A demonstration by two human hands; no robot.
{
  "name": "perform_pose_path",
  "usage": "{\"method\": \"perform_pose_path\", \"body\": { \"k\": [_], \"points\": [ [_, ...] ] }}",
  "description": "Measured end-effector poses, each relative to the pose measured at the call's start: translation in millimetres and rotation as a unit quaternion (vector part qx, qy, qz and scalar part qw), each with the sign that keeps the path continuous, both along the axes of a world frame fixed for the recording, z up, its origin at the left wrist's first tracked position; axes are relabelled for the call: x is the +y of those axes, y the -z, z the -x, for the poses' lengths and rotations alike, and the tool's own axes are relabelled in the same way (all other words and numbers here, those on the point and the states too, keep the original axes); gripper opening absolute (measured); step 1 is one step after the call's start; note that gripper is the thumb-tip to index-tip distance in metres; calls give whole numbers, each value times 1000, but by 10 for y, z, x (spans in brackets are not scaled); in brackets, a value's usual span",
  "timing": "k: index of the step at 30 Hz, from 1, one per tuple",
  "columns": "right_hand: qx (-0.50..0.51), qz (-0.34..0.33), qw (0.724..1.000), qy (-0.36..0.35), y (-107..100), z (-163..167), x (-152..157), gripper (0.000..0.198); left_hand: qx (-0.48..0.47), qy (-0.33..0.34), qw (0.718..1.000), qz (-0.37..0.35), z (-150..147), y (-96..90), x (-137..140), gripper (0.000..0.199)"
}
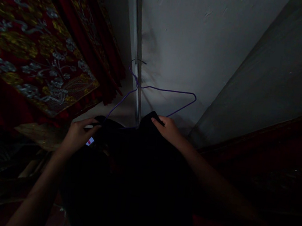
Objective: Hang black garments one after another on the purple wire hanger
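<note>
A thin purple wire hanger stands out from the top of a black garment, its hook at a narrow upright strip. The hanger's left arm and bottom bar run into the dark cloth. At the left, my left hand pinches the garment's edge beside the hanger's left arm; I cannot tell whether it grips the wire too. My right hand is closed on a raised fold of the same edge, just below the hanger's right side. The garment's kind and lower part are lost in the dark.
Red cloth with gold and silver embroidery hangs at the left. Behind the hanger is a pale wall with a narrow upright strip. Dim, unclear items lie at the lower left. A small lit patch shows beneath my left hand.
</note>
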State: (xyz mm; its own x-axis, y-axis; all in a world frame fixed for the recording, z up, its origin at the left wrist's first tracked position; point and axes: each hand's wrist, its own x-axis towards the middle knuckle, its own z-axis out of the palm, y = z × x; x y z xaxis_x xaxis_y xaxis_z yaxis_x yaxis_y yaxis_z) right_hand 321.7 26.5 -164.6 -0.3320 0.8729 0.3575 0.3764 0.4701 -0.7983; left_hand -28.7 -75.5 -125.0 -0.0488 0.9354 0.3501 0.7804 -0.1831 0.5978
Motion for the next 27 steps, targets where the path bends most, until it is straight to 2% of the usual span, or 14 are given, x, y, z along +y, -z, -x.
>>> {"method": "perform_pose_path", "body": {
  "k": [3, 7, 10, 12, 14, 17, 19, 22, 24, 27],
  "points": [
    [8, 10, 1000, -3, 30, 67, -29, 43, -41, 19, 998, -35, -208, -82, 48, 28],
    [24, 16, 999, -28, 55, 148, -69, 43, -93, 33, 988, -121, -465, -206, 272, 34],
    [25, -14, 998, -49, 8, 62, -44, 38, -46, 42, 988, -138, -492, -250, 401, 34],
    [24, -55, 998, -19, -54, -94, 16, 35, -5, 29, 993, -113, -428, -274, 419, 33],
    [40, -104, 993, 48, -130, -291, 111, 37, 9, 4, 995, -102, -340, -322, 396, 35],
    [60, -148, 977, 143, -245, -549, 310, 54, 9, -7, 993, -115, -245, -443, 356, 34],
    [42, -151, 973, 170, -320, -652, 461, 59, 2, 3, 992, -124, -216, -521, 356, 32],
    [-27, -99, 989, 106, -438, -744, 635, 43, -10, 9, 992, -125, -168, -568, 399, 30],
    [-56, -10, 998, 22, -523, -804, 669, 51, -21, -3, 991, -130, -111, -545, 441, 29],
    [-5, 135, 989, -64, -653, -852, 596, 58, -59, -41, 988, -140, -37, -481, 513, 34]
  ]
}}
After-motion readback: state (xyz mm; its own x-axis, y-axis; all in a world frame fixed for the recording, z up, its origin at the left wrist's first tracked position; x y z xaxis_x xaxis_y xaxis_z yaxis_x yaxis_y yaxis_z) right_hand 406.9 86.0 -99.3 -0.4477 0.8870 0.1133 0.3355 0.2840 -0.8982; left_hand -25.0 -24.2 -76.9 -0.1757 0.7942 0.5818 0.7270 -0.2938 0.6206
